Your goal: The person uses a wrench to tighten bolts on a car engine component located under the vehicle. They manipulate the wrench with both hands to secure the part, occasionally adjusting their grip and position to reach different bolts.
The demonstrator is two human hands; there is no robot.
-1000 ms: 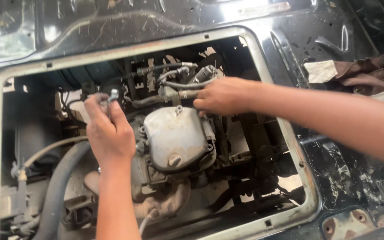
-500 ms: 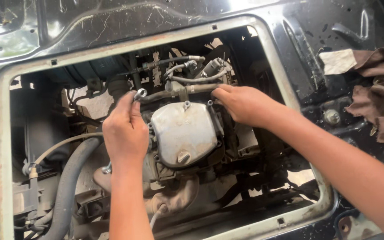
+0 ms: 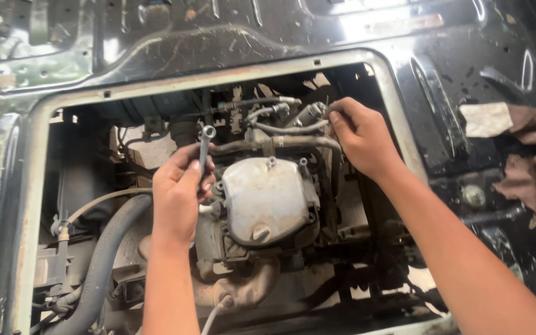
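Head view: the left hand [image 3: 178, 189] grips a wrench [image 3: 204, 152] mid-shaft, ring end up, just left of the engine cover [image 3: 268, 198]. The right hand [image 3: 361, 136] pinches a hose [image 3: 293, 129] behind it. The wrench looks stiff, light, perhaps oily; the hose pliable.

no packages, labels, signs or screens show in this engine bay view.
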